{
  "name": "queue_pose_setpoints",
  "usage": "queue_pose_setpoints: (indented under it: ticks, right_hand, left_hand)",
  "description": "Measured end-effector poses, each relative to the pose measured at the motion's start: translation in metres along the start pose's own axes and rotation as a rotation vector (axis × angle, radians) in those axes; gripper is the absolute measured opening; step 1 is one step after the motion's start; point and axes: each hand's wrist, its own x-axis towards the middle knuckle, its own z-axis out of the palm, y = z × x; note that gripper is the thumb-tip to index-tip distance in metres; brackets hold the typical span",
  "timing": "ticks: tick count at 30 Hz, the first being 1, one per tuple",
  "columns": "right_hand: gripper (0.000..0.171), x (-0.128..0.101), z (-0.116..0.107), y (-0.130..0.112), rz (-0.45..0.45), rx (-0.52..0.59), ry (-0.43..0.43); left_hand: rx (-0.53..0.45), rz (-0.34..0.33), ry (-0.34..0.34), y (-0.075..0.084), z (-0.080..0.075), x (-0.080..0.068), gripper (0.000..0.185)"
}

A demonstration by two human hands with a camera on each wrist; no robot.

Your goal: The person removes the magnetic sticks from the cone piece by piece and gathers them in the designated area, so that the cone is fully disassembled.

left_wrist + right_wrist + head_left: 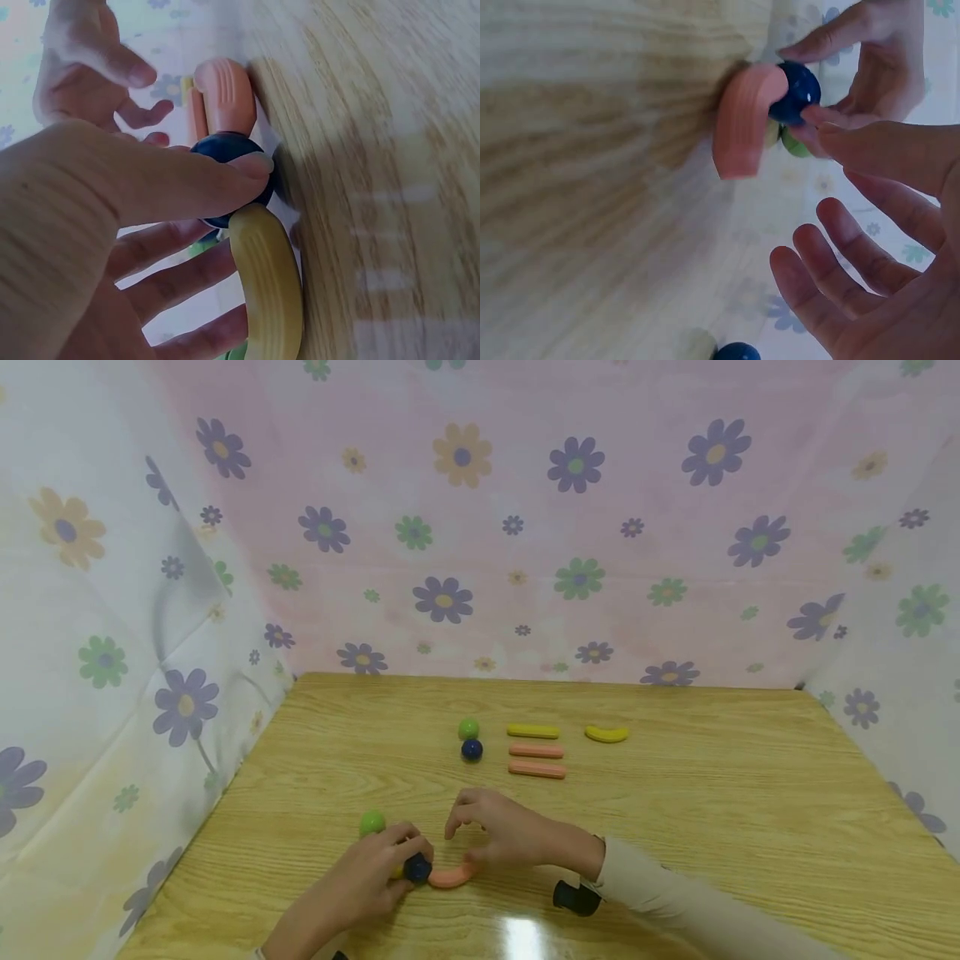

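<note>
Head view, left hand (365, 883) pinching blue ball (417, 867), pink curved piece (452, 877) alongside

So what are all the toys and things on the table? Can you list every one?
Green balls: 2, green; one far, one near beside the left hand.
Blue balls: 2, dark blue; one far just in front of the far green ball, one near pinched by the left hand.
Straight sticks: 3; one yellow, two pink, stacked in a row at the middle.
Curved pieces: 3; yellow far right, pink near beside the held ball, yellow by the left palm.
Table: 1, light wood.
Flowered cloth: pink-white, behind and at both sides.
Left hand: holds the near blue ball.
Right hand: over the pink curve, fingers spread.
</note>
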Motion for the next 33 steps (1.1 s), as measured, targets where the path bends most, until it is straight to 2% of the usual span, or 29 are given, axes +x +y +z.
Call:
queue_pose_setpoints:
  ticks: [8, 15, 23, 33]
  right_hand:
    - [0.022, -0.005, 0.018, 0.003, -0.039, 0.023, -0.009]
    - [0.025, -0.008, 0.031, 0.005, -0.037, 0.019, 0.019]
    - [0.023, -0.013, 0.033, 0.004, 0.008, -0.012, 0.044]
    - [0.02, -0.026, 0.031, 0.005, 0.098, -0.055, 0.103]
  left_hand:
    - [-0.046, -0.023, 0.015, 0.0, 0.002, 0.002, 0.034]
    - [-0.082, -0.071, -0.015, 0.002, 0.005, 0.004, 0.031]
    - [-0.092, -0.127, -0.047, 0.007, 0.004, 0.006, 0.032]
    - [-0.076, -0.13, -0.056, 0.009, 0.007, 0.012, 0.032]
